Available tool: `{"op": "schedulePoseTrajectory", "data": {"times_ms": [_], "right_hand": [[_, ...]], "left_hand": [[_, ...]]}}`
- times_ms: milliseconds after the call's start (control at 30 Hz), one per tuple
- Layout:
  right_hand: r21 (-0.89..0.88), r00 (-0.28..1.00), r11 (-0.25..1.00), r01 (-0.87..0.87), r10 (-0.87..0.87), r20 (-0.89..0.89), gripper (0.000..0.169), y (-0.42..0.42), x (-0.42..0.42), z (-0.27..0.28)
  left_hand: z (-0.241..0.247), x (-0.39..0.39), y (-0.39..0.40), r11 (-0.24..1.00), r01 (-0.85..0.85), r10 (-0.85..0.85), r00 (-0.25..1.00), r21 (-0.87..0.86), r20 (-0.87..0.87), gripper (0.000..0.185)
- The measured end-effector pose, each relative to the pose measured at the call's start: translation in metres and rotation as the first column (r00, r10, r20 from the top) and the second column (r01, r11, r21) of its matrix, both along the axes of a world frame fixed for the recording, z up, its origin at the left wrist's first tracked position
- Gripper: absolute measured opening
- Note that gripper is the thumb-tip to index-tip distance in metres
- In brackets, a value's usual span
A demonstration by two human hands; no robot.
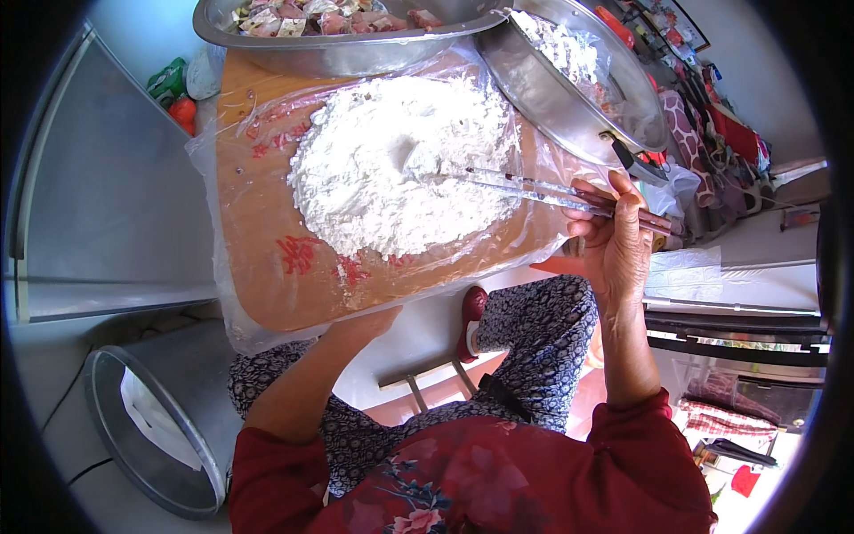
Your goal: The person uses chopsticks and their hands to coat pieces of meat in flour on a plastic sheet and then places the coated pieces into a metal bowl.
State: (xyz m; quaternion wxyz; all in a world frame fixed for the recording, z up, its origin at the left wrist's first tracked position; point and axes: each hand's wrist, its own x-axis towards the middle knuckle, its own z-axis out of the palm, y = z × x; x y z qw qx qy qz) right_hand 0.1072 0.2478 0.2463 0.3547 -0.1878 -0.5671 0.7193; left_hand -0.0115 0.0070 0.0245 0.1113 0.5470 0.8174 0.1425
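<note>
A broad heap of white flour-like powder (373, 187) lies on a clear plastic sheet (223, 253) spread over a brown table (267, 200). My right hand (610, 227) grips a pair of dark chopsticks (554, 192), their lower lengths coated white. Their tips reach into the heap beside a small hollow. A powder-covered lump (427, 161) shows at the tips; whether they pinch it I cannot tell. My left forearm passes under the near edge of the table, and the hand is out of view.
A metal basin (353, 50) of raw, seasoned-looking chunks stands at the far edge. Right of it, a steel pan (540, 100) with a black handle holds white-coated pieces on plastic. A large metal bin (160, 427) is at lower left, beside a grey cabinet-like panel (120, 193).
</note>
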Motion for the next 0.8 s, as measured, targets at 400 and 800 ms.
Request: {"op": "schedulePoseTrajectory", "data": {"times_ms": [400,800], "right_hand": [[-0.165,0.997,0.984,-0.062,0.053,-0.054,0.036,-0.012,-0.002,-0.015],[-0.217,0.991,0.974,0.070,-0.093,-0.097,0.034,-0.018,-0.008,0.008]], "left_hand": [[0.002,0.002,-0.005,0.987,0.023,-0.009,0.996,-0.158,0.089,0.047],[-0.041,-0.007,-0.007,0.974,0.169,-0.143,0.975,-0.153,0.168,0.022]]}}
